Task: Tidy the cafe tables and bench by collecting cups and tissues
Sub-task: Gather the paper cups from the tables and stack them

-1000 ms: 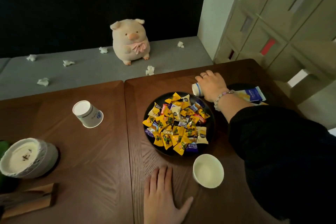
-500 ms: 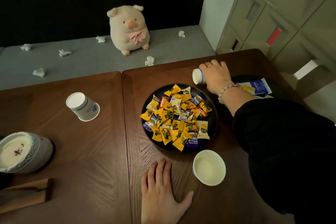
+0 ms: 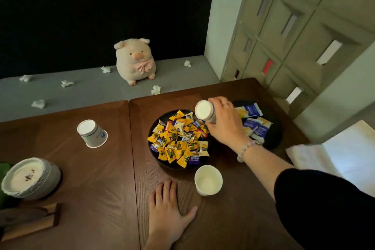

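Paper cups: three, all white.
Held cup (image 3: 203,110): the right hand (image 3: 225,127) grips it by the wall, over the far rim of the candy plate (image 3: 162,165). Its round base faces the camera and a blue band runs near the base. Whether it touches anything below, I cannot tell.
Upturned cup (image 3: 92,133): stands mouth-down on the left table (image 3: 67,170), well apart from the plates, with blue print low on its wall.
Upright cup (image 3: 208,180): stands mouth-up on the right table (image 3: 233,221), just beside the near rim of the candy plate. The inside is pale and no contents are visible.
Tissues (image 3: 155,89): six small crumpled white wads on the grey bench (image 3: 91,91). Four lie left of the plush pig (image 3: 135,61), one in front of it near the table edge, and one to its right.
Left hand (image 3: 168,211): lies flat on the right table with fingers spread and straight, holding nothing, just left of the upright cup.
Right wrist: wears a bead bracelet (image 3: 246,148).
Plates: two, both dark. The candy plate is heaped with wrapped sweets, mostly yellow. The second plate (image 3: 274,136), behind the right hand, carries blue-and-white packets.
Grey pot (image 3: 30,178): one, at the left edge of the left table.
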### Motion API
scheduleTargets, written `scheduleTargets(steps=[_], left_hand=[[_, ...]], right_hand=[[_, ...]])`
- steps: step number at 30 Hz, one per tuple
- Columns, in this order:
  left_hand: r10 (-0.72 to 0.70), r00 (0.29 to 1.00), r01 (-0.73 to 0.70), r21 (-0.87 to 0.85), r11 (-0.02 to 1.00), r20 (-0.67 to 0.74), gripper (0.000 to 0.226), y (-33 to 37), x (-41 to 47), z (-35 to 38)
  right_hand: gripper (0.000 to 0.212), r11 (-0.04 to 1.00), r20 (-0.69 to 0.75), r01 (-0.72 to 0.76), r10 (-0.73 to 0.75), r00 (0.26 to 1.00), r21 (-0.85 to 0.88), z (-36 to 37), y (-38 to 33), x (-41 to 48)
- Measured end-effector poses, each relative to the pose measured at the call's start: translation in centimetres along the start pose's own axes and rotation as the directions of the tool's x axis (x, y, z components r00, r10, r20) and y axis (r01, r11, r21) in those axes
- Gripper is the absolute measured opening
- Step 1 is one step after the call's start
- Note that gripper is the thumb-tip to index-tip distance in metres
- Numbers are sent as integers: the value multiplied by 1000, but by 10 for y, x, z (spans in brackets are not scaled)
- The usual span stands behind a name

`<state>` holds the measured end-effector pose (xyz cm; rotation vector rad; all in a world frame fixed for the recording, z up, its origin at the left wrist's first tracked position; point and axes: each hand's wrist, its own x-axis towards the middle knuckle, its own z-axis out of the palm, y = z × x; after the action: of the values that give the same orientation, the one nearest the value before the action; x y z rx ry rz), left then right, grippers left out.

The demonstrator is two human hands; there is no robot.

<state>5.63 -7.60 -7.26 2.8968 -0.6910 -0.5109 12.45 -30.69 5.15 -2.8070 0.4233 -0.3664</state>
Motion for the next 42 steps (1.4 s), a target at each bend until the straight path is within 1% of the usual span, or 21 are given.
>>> scheduleTargets(steps=[3, 4, 6, 10, 13, 17, 20, 22, 23, 27, 28, 29, 30, 31, 32, 33, 34, 36, 39, 41, 42], left_hand=[[-21, 996, 17, 50, 999, 82, 105, 11, -6, -22], [-1, 998, -3, 67, 998, 66, 102, 13, -8, -26], [-14, 996, 12, 26, 1000, 93, 92, 19, -11, -36], [38, 999, -35, -102, 994, 31, 85, 38, -16, -51], [79, 993, -91, -159, 983, -84, 83, 56, -24, -58], [61, 979, -101, -210, 972, -193, 95, 70, -35, -70], [119, 965, -164, -185, 969, -232, 104, 74, -38, -78], [199, 950, -243, -171, 955, -241, 106, 76, -37, -85], [240, 938, -283, -154, 947, -250, 106, 77, -35, -88], [394, 872, -439, -109, 892, -290, 99, 80, -29, -105], [419, 872, -464, -155, 872, -255, 98, 80, -29, -111], [430, 883, -468, -259, 845, -189, 96, 79, -28, -116], [428, 897, -432, -418, 799, -110, 90, 79, -29, -122], [422, 905, -370, -582, 724, -51, 79, 80, -29, -128], [413, 911, -302, -702, 645, -13, 67, 80, -29, -132], [389, 921, -249, -764, 595, 3, 57, 81, -27, -135], [358, 934, -221, -762, 609, 15, 52, 81, -26, -137], [309, 951, -204, -721, 662, 14, 51, 79, -21, -140], [237, 971, -193, -666, 720, -25, 57, 73, -13, -144], [227, 967, -255, -528, 810, -119, 63, 72, -8, -147], [230, 956, -290, -451, 844, -185, 66, 73, -6, -148]], right_hand=[[67, 990, -32, -70, 75, 997, 121, -11, -4, -37], [67, 981, -37, -101, 108, 993, 163, -15, -4, -48], [68, 950, -34, -179, 194, 980, 257, -20, -5, -69], [69, 873, -8, -302, 330, 944, 382, -22, 0, -103], [68, 819, 45, -377, 398, 916, 433, -21, 6, -125], [69, 700, 111, -464, 488, 866, 542, -26, 3, -145], [65, 625, 162, -513, 530, 832, 589, -32, 0, -156], [62, 546, 221, -544, 547, 808, 637, -34, -1, -163], [61, 480, 273, -559, 541, 795, 676, -33, -1, -166], [55, 221, 474, -601, 435, 765, 768, -34, 2, -174], [53, 178, 506, -607, 402, 763, 774, -35, 4, -176], [53, 149, 531, -613, 371, 762, 776, -35, 8, -177], [53, 124, 554, -622, 344, 758, 773, -36, 11, -179], [53, 103, 573, -629, 321, 754, 770, -36, 14, -180], [52, 90, 583, -631, 302, 754, 770, -38, 16, -180], [49, 95, 587, -631, 283, 759, 770, -38, 17, -179], [48, 116, 588, -632, 269, 763, 766, -39, 15, -177], [48, 215, 586, -637, 258, 768, 740, -40, 11, -174], [51, 453, 519, -583, 270, 811, 674, -35, 2, -168], [61, 640, 424, -502, 288, 858, 582, -26, -1, -165], [66, 712, 379, -467, 296, 877, 525, -22, -2, -164]])
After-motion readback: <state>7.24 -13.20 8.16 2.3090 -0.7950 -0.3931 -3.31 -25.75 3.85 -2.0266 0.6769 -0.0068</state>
